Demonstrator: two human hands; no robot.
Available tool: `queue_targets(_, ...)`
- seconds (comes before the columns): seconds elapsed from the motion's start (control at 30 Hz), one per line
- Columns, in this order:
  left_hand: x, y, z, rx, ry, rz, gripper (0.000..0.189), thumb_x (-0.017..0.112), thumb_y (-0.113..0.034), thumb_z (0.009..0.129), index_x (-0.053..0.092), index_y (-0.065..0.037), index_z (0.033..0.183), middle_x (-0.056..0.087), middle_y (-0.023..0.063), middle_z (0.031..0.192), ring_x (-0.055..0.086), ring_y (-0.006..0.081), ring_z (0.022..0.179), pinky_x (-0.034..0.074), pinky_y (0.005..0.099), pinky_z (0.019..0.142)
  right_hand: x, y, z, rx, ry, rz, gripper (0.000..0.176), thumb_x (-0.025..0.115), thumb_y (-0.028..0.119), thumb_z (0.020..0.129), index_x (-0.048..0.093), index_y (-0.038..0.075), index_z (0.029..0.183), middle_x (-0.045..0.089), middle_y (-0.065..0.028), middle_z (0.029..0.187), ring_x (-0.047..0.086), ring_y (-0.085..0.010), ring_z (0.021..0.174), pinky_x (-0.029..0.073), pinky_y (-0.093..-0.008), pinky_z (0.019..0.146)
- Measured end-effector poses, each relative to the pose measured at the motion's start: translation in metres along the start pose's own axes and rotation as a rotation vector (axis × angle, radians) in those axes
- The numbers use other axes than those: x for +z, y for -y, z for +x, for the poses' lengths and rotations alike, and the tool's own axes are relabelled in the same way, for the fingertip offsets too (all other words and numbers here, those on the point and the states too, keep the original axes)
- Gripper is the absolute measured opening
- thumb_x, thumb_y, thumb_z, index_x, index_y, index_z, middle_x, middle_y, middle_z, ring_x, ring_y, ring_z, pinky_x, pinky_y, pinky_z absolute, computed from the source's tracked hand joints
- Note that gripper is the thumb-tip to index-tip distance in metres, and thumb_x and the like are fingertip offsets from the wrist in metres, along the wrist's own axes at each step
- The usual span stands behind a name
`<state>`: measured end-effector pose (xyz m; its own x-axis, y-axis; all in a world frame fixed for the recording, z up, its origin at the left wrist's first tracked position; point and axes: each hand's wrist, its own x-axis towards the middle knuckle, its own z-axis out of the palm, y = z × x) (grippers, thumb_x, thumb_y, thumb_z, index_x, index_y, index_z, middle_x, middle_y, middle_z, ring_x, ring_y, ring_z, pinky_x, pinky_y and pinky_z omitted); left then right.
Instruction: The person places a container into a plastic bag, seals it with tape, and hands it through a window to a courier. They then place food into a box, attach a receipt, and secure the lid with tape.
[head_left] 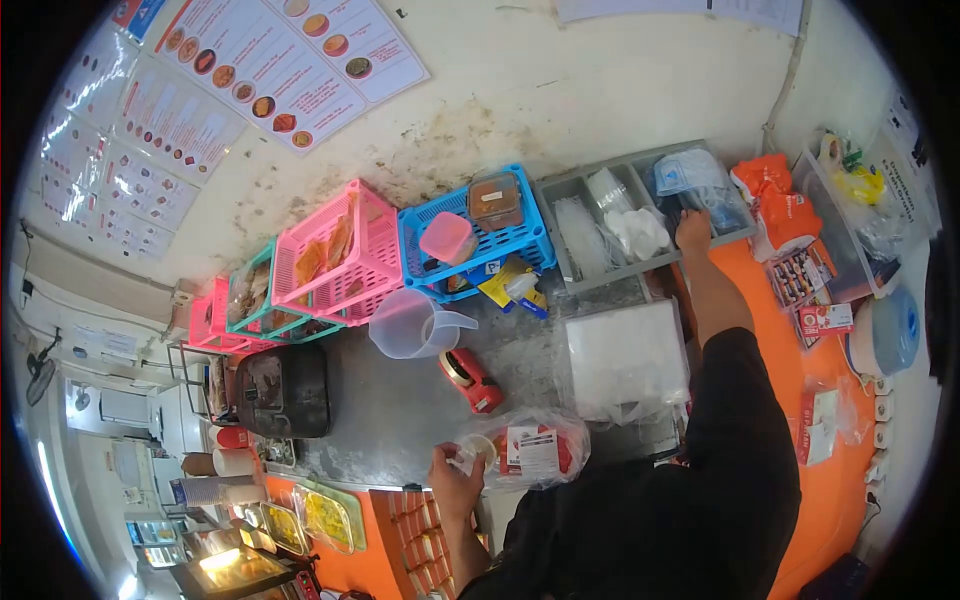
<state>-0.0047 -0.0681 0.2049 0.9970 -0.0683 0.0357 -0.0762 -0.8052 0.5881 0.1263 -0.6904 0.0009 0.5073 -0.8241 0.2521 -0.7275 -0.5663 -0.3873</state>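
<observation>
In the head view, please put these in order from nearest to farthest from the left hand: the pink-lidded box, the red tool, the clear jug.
1. Red tool: just above the left hand in the picture.
2. Clear jug: farther up, to the left.
3. Pink-lidded box: in the blue basket.

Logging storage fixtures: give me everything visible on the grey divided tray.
The grey divided tray is open-topped and looks plastic, with straight walls and internal dividers. It sits upright by the wall, right of the blue basket. Clear plastic and crumpled white plastic fill the left part; a pale-blue pack lies rightmost. The right hand reaches over its front edge; contact is unclear.
</observation>
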Motion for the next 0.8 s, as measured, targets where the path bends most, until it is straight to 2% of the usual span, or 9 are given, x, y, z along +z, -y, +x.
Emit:
queue_targets(0.07, -0.003, 0.006, 0.002, 0.035, 0.09, 0.015, 0.029, 0.075, -0.013, 0.071, 0.055, -0.001, 0.088, 0.06, 0.0126, 0.072, 0.06, 0.0275, 0.063, 0.047, 0.0358, 0.06, -0.003, -0.007, 0.009, -0.101, -0.114, -0.023, 0.031, 0.056, 0.029, 0.09, 0.068, 0.001, 0.097, 0.065, -0.0218, 0.1, 0.06, -0.0416, 0.1, 0.047, -0.0463, 0.087)
queue_targets(0.2, -0.001, 0.005, 0.007, -0.026, 0.209, -0.048, 0.025, 0.074, -0.015, 0.073, 0.056, -0.002, 0.084, 0.06, 0.0127, 0.066, 0.061, 0.0281, 0.06, 0.048, 0.0361, 0.057, -0.053, -0.005, -0.003, -0.123, 0.146, -0.054, 0.032, 0.054, 0.028, 0.088, 0.07, 0.0, 0.086, 0.066, -0.0227, 0.096, 0.061, -0.0406, 0.097, 0.047, -0.0476, 0.087)
queue_targets(0.27, 0.002, 0.01, 0.01, 0.125, 0.211, -0.014, 0.022, 0.07, -0.016, 0.076, 0.055, -0.001, 0.083, 0.062, 0.0145, 0.067, 0.062, 0.0297, 0.056, 0.047, 0.0368, 0.055, -0.075, -0.002, -0.01, -0.178, 0.196, -0.192, 0.033, 0.054, 0.028, 0.087, 0.07, 0.0, 0.082, 0.066, -0.0238, 0.094, 0.062, -0.0408, 0.096, 0.047, -0.0488, 0.087)
queue_targets(0.43, 0.006, 0.022, 0.015, 0.177, 0.175, -0.114, 0.018, 0.065, -0.015, 0.08, 0.054, -0.001, 0.083, 0.061, 0.0163, 0.068, 0.063, 0.0293, 0.059, 0.048, 0.0365, 0.057, -0.099, -0.019, -0.024, -0.131, 0.307, 0.006, 0.039, 0.045, 0.031, 0.094, 0.06, -0.004, 0.103, 0.064, -0.0286, 0.096, 0.061, -0.0421, 0.095, 0.044, -0.0533, 0.084)
queue_targets(0.57, 0.021, 0.067, 0.021, 0.059, 0.204, -0.532, 0.018, 0.061, -0.017, 0.089, 0.053, -0.002, 0.086, 0.06, 0.0093, 0.068, 0.058, 0.0188, 0.056, 0.047, 0.0335, 0.054, -0.134, -0.027, -0.067, -0.367, 0.051, 0.236, 0.03, 0.041, 0.023, 0.095, 0.061, 0.0, 0.097, 0.065, -0.0213, 0.088, 0.063, -0.0383, 0.084, 0.048, -0.0459, 0.076)
queue_targets(0.63, 0.012, 0.061, 0.021, -0.098, 0.244, -0.737, 0.015, 0.057, -0.018, 0.094, 0.053, -0.003, 0.092, 0.063, 0.007, 0.078, 0.054, 0.0114, 0.053, 0.044, 0.0272, 0.046, -0.213, 0.034, -0.136, -0.265, 0.527, 0.624, 0.021, 0.046, 0.016, 0.092, 0.06, 0.002, 0.098, 0.064, -0.0152, 0.081, 0.061, -0.0261, 0.074, 0.047, -0.0392, 0.07)
queue_targets(0.7, -0.002, 0.048, 0.021, -0.264, 0.281, -0.891, 0.014, 0.055, -0.018, 0.096, 0.053, -0.005, 0.1, 0.067, 0.0081, 0.087, 0.051, 0.0072, 0.051, 0.041, 0.0233, 0.042, -0.252, 0.074, -0.215, -0.679, 0.801, 0.865, 0.016, 0.051, 0.012, 0.089, 0.062, 0.001, 0.094, 0.063, -0.0103, 0.078, 0.056, -0.0175, 0.071, 0.046, -0.0344, 0.067)
queue_targets(0.77, -0.004, 0.046, 0.024, -0.325, 0.291, -0.984, 0.014, 0.054, -0.017, 0.096, 0.052, -0.005, 0.103, 0.067, 0.0085, 0.088, 0.051, 0.007, 0.051, 0.042, 0.0231, 0.041, -0.289, 0.12, -0.284, -0.762, 1.139, 0.633, 0.015, 0.053, 0.012, 0.09, 0.063, 0.001, 0.091, 0.058, -0.0046, 0.07, 0.055, -0.01, 0.064, 0.043, -0.0276, 0.056)
queue_targets(0.8, -0.003, 0.047, 0.024, -0.316, 0.293, -1.06, 0.016, 0.055, -0.016, 0.096, 0.05, -0.004, 0.106, 0.067, 0.0085, 0.089, 0.052, 0.0067, 0.053, 0.044, 0.0227, 0.043, -0.286, 0.135, -0.317, -0.696, 1.217, 0.497, 0.017, 0.056, 0.01, 0.085, 0.065, -0.001, 0.094, 0.062, -0.0103, 0.072, 0.061, -0.0202, 0.068, 0.048, -0.0359, 0.062)
